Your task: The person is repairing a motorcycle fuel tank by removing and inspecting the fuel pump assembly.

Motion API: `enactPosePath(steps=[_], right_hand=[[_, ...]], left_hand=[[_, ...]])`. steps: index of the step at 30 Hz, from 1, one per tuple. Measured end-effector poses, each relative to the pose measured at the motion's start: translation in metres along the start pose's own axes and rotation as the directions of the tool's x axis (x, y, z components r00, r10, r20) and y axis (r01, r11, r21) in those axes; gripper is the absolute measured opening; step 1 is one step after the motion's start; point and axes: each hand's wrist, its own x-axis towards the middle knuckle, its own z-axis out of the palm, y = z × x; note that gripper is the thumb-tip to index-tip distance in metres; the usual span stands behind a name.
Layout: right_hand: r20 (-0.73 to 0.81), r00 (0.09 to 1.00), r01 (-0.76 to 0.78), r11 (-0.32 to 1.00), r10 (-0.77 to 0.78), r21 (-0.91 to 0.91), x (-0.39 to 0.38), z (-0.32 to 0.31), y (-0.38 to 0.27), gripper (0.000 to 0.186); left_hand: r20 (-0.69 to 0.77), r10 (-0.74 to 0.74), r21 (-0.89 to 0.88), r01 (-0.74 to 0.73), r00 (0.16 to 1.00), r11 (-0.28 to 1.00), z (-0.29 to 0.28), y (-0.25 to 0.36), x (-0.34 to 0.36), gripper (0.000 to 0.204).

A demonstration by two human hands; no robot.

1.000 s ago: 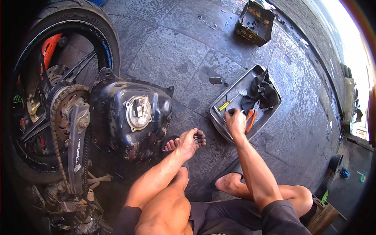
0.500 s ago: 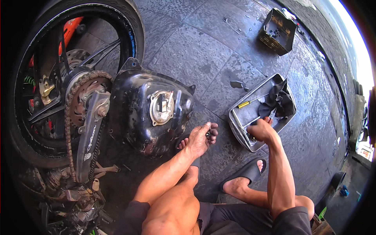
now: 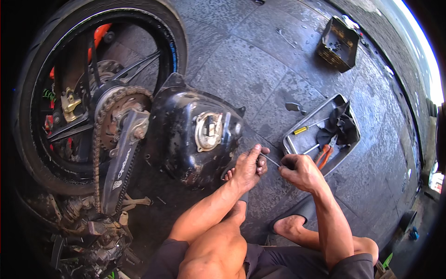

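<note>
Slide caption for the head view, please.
A thin rod bridges left hand and right hand near a black metal tank.

Pale lettering (image 3: 123, 168) ran along the dark metal arm (image 3: 131, 142). Blue marks (image 3: 173, 52) on the wheel (image 3: 165, 60) were unreadable.

Motorcycle repair workshop, wheel (image 3: 103, 90) with chain (image 3: 97, 162), fuel tank (image 3: 181, 125) on stained tiled floor (image 3: 246, 60), tray (image 3: 312, 117) of tools (image 3: 301, 130)

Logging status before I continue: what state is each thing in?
Right hand: closed on thin rod
Left hand: curled, grip unclear
Tray: uncovered
Yellow screwdriver: lying in tray
Orange pliers: lying in tray
Dark cloth: crumpled
Box: open, holding small pieces
Chain: looped on sprocket
Black tank: scuffed
</note>
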Motion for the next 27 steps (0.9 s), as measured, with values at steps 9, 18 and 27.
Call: enactPosePath(steps=[9, 18, 27], right_hand=[[-0.179, 0.914, 0.328, 0.923, -0.364, -0.201, -0.014, 0.016, -0.042, 0.012], [-0.114, 0.819, 0.520, 0.811, -0.563, -0.268, 0.009, 0.037, -0.093, 0.015], [-0.074, 0.798, 0.531, 0.757, -0.598, -0.382, 0.014, 0.039, -0.113, 0.013]], left_hand=[[-0.036, 0.330, 0.174, -0.319, 0.943, 0.932, 0.020, 0.029, -0.042, 0.042], [-0.096, 0.520, 0.067, -0.516, 0.849, 0.854, 0.021, 0.042, -0.077, 0.047], [-0.138, 0.474, -0.070, -0.486, 0.870, 0.871, 0.020, 0.050, -0.079, 0.048]])
